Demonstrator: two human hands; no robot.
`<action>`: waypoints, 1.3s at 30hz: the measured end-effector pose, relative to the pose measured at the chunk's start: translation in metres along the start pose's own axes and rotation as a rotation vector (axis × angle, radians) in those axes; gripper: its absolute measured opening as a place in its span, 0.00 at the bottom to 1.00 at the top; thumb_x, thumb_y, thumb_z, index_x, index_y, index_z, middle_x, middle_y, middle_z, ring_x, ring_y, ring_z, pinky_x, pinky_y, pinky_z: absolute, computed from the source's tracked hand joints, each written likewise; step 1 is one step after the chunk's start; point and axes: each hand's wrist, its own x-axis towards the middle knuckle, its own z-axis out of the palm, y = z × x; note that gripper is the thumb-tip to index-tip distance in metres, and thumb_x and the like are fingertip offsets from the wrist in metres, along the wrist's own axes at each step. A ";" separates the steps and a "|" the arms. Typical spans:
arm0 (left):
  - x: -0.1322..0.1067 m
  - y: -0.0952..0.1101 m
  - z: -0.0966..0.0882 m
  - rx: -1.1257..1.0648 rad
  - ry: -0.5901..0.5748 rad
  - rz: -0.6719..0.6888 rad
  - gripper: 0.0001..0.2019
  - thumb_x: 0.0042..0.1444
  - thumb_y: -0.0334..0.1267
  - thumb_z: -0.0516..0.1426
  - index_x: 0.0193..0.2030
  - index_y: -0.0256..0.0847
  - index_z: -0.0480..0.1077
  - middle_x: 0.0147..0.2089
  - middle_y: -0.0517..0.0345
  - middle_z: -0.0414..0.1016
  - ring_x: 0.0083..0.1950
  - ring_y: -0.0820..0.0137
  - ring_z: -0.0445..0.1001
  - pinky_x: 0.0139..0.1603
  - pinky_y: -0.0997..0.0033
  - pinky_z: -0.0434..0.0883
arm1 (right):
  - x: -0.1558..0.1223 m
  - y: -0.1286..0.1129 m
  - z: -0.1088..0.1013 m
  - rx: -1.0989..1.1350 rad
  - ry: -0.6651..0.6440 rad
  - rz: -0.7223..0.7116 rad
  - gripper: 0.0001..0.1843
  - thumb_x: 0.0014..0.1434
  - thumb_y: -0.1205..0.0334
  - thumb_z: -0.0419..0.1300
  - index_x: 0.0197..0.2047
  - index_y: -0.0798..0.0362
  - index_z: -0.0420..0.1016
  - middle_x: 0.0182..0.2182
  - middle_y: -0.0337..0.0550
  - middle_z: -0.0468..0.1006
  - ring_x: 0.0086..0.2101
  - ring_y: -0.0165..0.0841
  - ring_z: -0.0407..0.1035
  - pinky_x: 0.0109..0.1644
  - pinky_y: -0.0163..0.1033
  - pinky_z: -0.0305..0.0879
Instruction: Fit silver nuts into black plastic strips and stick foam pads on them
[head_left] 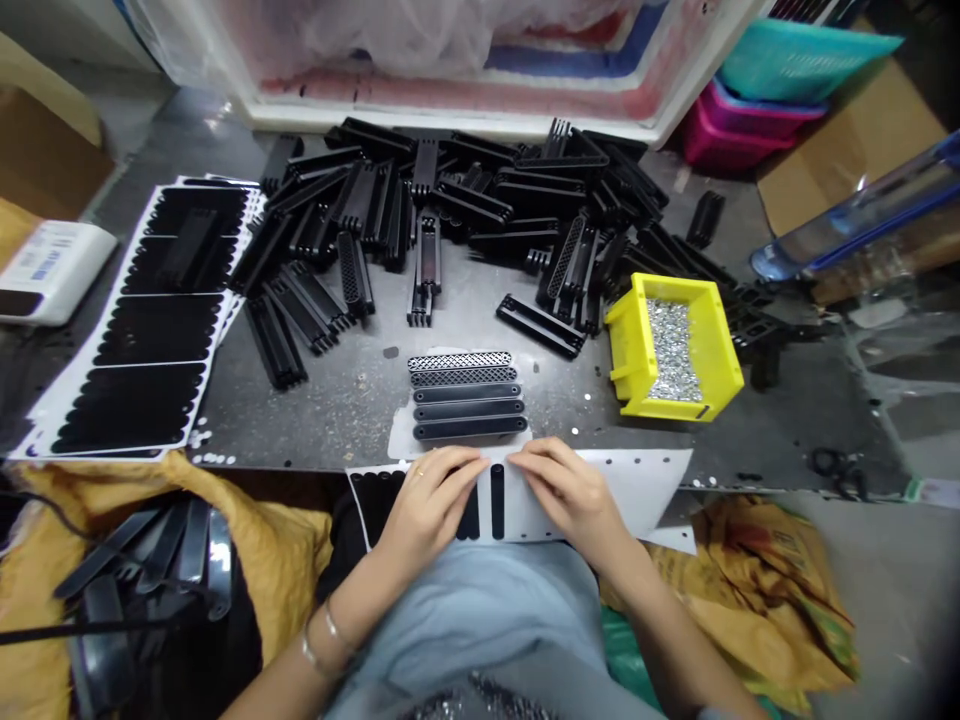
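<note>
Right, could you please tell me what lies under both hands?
A white paper sheet with black rounded strips lies under the left hand and right hand. Strips show between and beside them; the sheet beneath the palms is covered.

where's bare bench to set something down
Bare grey workbench shows between the sticker sheets and the stacked black bars, and between those bars and the yellow bin. Crowded: the heap of black plastic combs behind, and the front edge, where the left hand and right hand press a white-backed sheet.
</note>
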 end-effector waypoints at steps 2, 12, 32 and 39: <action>-0.003 -0.010 0.007 0.037 0.042 0.073 0.21 0.68 0.24 0.56 0.66 0.41 0.68 0.56 0.46 0.78 0.59 0.62 0.76 0.58 0.58 0.75 | 0.002 0.006 0.007 -0.057 0.016 -0.030 0.14 0.70 0.67 0.60 0.57 0.51 0.77 0.51 0.53 0.76 0.41 0.35 0.76 0.47 0.41 0.78; -0.009 -0.012 0.010 0.064 0.051 0.144 0.21 0.71 0.25 0.51 0.67 0.39 0.68 0.56 0.46 0.81 0.60 0.62 0.78 0.58 0.58 0.78 | -0.001 -0.011 -0.037 0.831 -0.179 0.226 0.04 0.69 0.61 0.62 0.46 0.43 0.78 0.48 0.43 0.72 0.39 0.34 0.79 0.45 0.47 0.80; 0.064 -0.058 -0.057 0.037 0.147 -0.596 0.08 0.70 0.40 0.57 0.41 0.49 0.79 0.40 0.64 0.85 0.47 0.64 0.79 0.64 0.48 0.57 | 0.145 0.004 0.032 -0.040 -0.117 -0.229 0.07 0.69 0.63 0.63 0.45 0.49 0.83 0.43 0.45 0.82 0.41 0.37 0.73 0.47 0.46 0.71; 0.078 -0.066 -0.056 -0.041 0.075 -0.653 0.08 0.63 0.42 0.63 0.32 0.46 0.76 0.36 0.65 0.82 0.45 0.63 0.76 0.63 0.52 0.56 | 0.143 0.000 0.025 -0.096 -0.145 -0.225 0.09 0.70 0.60 0.62 0.47 0.50 0.83 0.45 0.48 0.82 0.42 0.38 0.73 0.48 0.48 0.72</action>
